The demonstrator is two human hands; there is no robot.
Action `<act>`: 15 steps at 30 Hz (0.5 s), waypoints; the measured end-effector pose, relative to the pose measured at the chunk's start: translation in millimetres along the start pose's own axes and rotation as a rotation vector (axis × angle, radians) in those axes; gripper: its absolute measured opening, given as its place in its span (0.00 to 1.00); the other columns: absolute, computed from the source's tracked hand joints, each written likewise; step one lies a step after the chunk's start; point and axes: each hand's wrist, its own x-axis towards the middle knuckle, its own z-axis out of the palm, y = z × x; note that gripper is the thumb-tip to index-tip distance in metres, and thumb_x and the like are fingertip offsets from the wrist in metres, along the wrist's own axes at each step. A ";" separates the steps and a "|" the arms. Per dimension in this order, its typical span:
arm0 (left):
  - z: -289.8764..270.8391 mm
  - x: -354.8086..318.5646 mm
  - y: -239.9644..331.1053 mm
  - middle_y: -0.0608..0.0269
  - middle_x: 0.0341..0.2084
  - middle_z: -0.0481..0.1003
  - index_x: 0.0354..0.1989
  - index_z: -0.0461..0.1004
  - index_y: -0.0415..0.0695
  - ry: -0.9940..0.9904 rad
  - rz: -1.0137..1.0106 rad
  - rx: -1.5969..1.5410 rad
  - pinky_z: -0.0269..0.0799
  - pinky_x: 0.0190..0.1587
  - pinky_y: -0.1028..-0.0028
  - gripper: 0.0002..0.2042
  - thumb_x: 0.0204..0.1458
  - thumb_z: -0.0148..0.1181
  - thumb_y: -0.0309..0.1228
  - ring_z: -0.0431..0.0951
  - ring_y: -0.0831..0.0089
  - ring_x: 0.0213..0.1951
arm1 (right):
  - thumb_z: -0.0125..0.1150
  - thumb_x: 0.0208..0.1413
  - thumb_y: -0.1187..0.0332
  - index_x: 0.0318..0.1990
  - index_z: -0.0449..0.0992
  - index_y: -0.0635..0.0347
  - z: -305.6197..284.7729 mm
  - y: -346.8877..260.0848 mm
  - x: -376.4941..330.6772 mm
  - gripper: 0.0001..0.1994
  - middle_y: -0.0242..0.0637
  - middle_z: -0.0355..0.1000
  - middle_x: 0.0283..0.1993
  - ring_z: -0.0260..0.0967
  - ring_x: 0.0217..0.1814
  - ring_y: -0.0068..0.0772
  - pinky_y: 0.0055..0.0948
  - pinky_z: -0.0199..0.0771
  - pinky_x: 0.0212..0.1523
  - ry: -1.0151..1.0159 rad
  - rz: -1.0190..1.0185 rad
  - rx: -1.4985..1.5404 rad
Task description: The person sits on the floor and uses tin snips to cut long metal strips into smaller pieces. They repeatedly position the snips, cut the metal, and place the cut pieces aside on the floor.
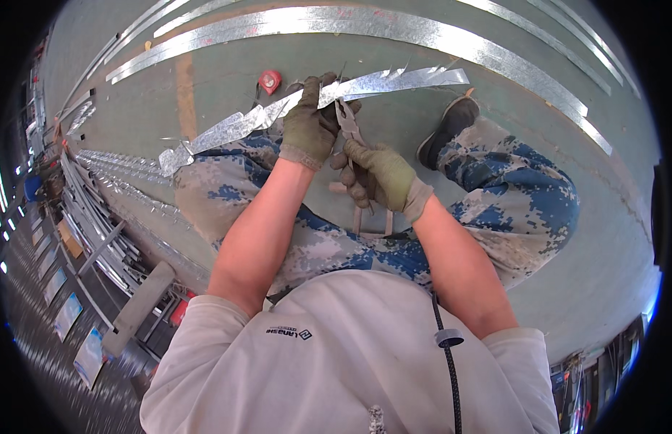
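Observation:
A shiny sheet-metal strip (238, 126) with cut, bent-up tabs along its edge lies across in front of me, above my knees. My gloved left hand (310, 123) is closed around the strip near its middle. In my gloved right hand (383, 173) is a pair of pliers (348, 121), gripped by the handles. The jaws of the pliers touch or nearly touch the strip's near edge, just right of my left hand; whether they bite on it I cannot tell. Both gloves are olive-green with dark, soiled fingers.
A red tape measure (270, 80) lies on the green floor beyond the strip. Long flat metal strips (350, 22) stretch across the far side. At the left are bundled metal profiles (97, 210) and a grey beam (144, 304). My shoe (451, 126) is right of the strip.

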 end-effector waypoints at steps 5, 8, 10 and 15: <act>4.3 -1.9 6.3 0.47 0.56 0.75 0.63 0.67 0.36 -0.104 0.022 0.027 0.81 0.60 0.51 0.24 0.73 0.48 0.44 0.81 0.55 0.53 | 0.51 0.73 0.47 0.46 0.77 0.58 3.7 4.1 -12.6 0.22 0.31 0.74 0.28 0.66 0.22 0.27 0.31 0.61 0.23 -0.214 -0.022 0.150; 11.5 -3.9 8.2 0.47 0.57 0.75 0.64 0.66 0.35 -0.086 0.033 0.052 0.81 0.59 0.52 0.24 0.73 0.46 0.44 0.81 0.55 0.53 | 0.51 0.74 0.48 0.48 0.77 0.58 -2.5 0.0 -2.8 0.20 0.33 0.76 0.31 0.70 0.25 0.30 0.33 0.66 0.24 -0.214 -0.068 0.065; 16.9 -5.7 9.9 0.47 0.58 0.75 0.65 0.66 0.35 -0.035 0.021 0.032 0.82 0.59 0.53 0.24 0.73 0.46 0.44 0.82 0.56 0.53 | 0.51 0.74 0.50 0.50 0.77 0.58 3.2 3.1 -4.2 0.19 0.34 0.77 0.33 0.73 0.27 0.31 0.35 0.71 0.26 -0.161 -0.086 0.019; 24.2 -15.9 22.0 0.48 0.55 0.77 0.65 0.67 0.38 -0.152 0.071 0.083 0.83 0.56 0.58 0.23 0.73 0.46 0.44 0.83 0.57 0.50 | 0.55 0.73 0.53 0.55 0.76 0.58 27.2 -0.1 -29.7 0.18 0.37 0.79 0.38 0.78 0.32 0.33 0.38 0.81 0.33 -0.001 -0.136 -0.111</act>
